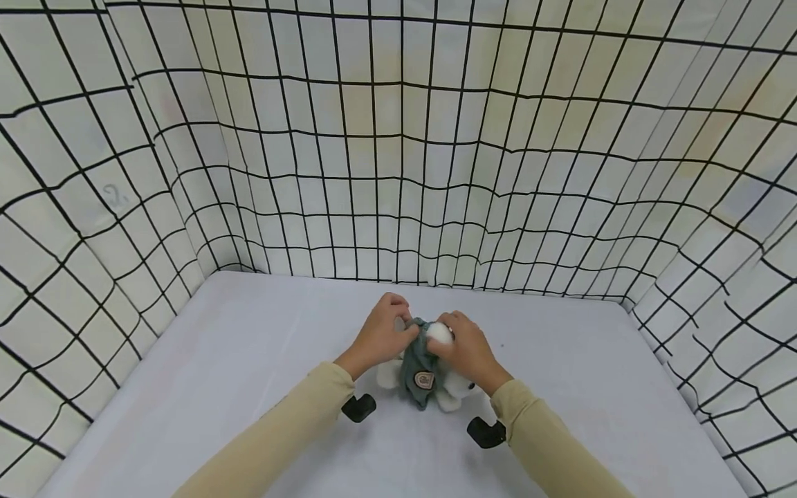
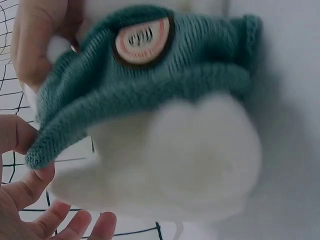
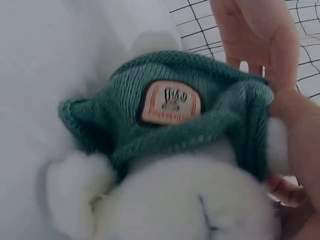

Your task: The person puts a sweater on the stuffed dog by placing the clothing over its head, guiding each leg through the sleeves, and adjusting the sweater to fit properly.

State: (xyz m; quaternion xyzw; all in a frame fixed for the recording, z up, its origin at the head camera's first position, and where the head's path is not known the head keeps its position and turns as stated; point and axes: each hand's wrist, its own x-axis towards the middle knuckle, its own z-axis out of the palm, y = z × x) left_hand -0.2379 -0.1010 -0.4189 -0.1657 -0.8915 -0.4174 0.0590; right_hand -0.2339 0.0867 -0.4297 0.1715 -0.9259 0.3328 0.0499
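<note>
A white plush toy (image 1: 389, 375) lies on the white surface in front of me, wearing a green knitted sweater (image 1: 416, 358). On the sweater is a patch (image 1: 425, 380) with a dark border. My left hand (image 1: 382, 337) pinches the sweater's hem (image 2: 40, 150) between thumb and forefinger, its other fingers spread below in the left wrist view. With my right hand (image 1: 470, 353) I hold a white, rounded limb (image 1: 439, 333) of the toy beside the sweater. The toy's head, partly covered by my right hand, points right; a rounded white end (image 2: 205, 150) shows below the hem.
A white-covered tabletop (image 1: 249, 360) lies under the toy. Black wire grid (image 1: 398, 159) stands along the back and both sides, with pale sheeting behind it. Black wrist-worn pieces (image 1: 359, 408) show beneath both forearms.
</note>
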